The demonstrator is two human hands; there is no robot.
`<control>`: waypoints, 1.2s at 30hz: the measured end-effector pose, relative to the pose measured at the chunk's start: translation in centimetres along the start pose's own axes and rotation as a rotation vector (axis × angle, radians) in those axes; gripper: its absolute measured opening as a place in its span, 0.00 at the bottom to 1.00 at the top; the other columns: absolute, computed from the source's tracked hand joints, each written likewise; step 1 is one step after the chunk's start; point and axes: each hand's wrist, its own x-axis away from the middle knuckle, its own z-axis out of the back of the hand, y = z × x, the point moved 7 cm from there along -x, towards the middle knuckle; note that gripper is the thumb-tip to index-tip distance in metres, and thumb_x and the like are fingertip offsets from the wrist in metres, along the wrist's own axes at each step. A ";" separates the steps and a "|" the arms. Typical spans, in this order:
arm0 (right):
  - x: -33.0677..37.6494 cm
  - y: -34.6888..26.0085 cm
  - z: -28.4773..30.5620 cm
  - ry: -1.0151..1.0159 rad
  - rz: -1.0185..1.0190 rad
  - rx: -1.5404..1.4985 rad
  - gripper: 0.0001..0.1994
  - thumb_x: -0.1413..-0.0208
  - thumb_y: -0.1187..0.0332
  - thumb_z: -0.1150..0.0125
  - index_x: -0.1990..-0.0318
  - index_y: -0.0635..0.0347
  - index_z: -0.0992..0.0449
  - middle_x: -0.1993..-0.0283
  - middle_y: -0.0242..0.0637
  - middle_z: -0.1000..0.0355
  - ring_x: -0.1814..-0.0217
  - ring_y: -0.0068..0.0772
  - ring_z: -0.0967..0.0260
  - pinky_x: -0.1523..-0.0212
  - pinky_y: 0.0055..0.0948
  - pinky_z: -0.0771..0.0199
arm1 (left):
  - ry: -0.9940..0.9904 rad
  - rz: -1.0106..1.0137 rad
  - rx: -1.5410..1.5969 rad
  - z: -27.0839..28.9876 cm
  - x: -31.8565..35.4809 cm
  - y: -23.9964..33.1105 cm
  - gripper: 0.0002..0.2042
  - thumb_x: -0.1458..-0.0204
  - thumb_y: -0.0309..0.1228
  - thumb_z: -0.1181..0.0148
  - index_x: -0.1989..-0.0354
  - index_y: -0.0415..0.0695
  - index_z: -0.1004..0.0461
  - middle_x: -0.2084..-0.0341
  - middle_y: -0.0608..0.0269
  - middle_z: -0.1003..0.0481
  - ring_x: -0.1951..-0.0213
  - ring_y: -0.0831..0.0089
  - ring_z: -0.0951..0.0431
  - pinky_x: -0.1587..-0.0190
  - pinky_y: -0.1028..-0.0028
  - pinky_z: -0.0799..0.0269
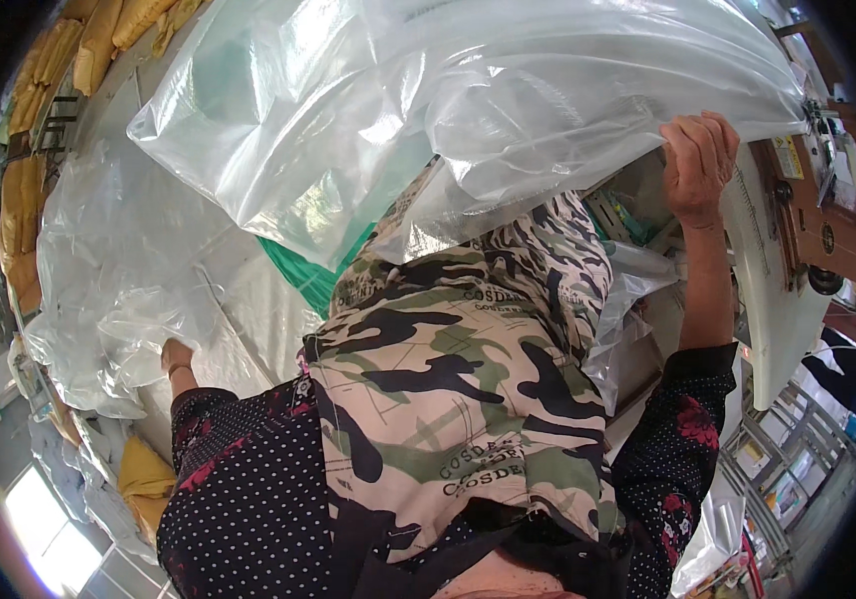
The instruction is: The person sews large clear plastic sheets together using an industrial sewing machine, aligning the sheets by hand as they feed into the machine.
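A large clear plastic sheet [548, 90] spreads across the front of me, wrinkled and shiny. My right hand [699, 165] is raised at its right part, fingers curled closed around the sheet's near edge. The sheet hangs from there over my lap. On the left, my arm reaches out sideways, and my left hand [177, 355] is at a heap of clear plastic film [118, 260]. The film covers the fingers of that hand, so their grip is hidden. A strip of green material [298, 275] shows beneath the sheet, beside my camouflage apron [448, 359].
A brown machine [832, 215] with black round knobs stands at the right, beside a pale curved tabletop [762, 270]. Yellow-brown bundles [23, 220] line the far left. A yellow cloth [145, 479] lies at the lower left. Metal racks [797, 459] stand at the lower right.
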 end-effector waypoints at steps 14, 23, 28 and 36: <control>1.0 -1.1 0.0 -0.097 -0.041 -0.015 0.10 0.53 0.73 0.39 0.61 0.55 0.27 0.60 0.32 0.28 0.58 0.36 0.29 0.46 0.43 0.36 | 0.262 -1.585 1.110 36.2 37.6 43.3 0.09 0.52 0.23 0.35 0.62 0.39 0.23 0.70 0.56 0.23 0.73 0.62 0.22 0.70 0.70 0.27; 1.0 -1.9 1.0 -0.075 -0.066 0.025 0.10 0.57 0.69 0.39 0.63 0.54 0.25 0.60 0.29 0.28 0.55 0.31 0.30 0.42 0.43 0.37 | 0.038 -1.696 1.095 37.6 44.3 54.8 0.15 0.54 0.31 0.32 0.58 0.40 0.24 0.67 0.64 0.21 0.79 0.77 0.31 0.75 0.76 0.33; 2.0 -1.8 0.9 -0.051 -0.090 0.026 0.11 0.57 0.69 0.40 0.63 0.54 0.25 0.60 0.29 0.28 0.54 0.30 0.30 0.40 0.43 0.38 | 0.038 -1.611 1.164 37.3 45.1 55.4 0.16 0.55 0.30 0.34 0.57 0.40 0.26 0.69 0.64 0.21 0.80 0.74 0.30 0.74 0.73 0.32; 1.3 -1.4 1.8 -0.052 -0.068 0.007 0.12 0.60 0.67 0.37 0.64 0.51 0.26 0.62 0.26 0.31 0.56 0.28 0.32 0.44 0.42 0.35 | -0.089 -1.576 1.285 37.1 44.9 56.0 0.15 0.54 0.22 0.35 0.56 0.39 0.27 0.72 0.69 0.23 0.80 0.90 0.37 0.77 0.83 0.40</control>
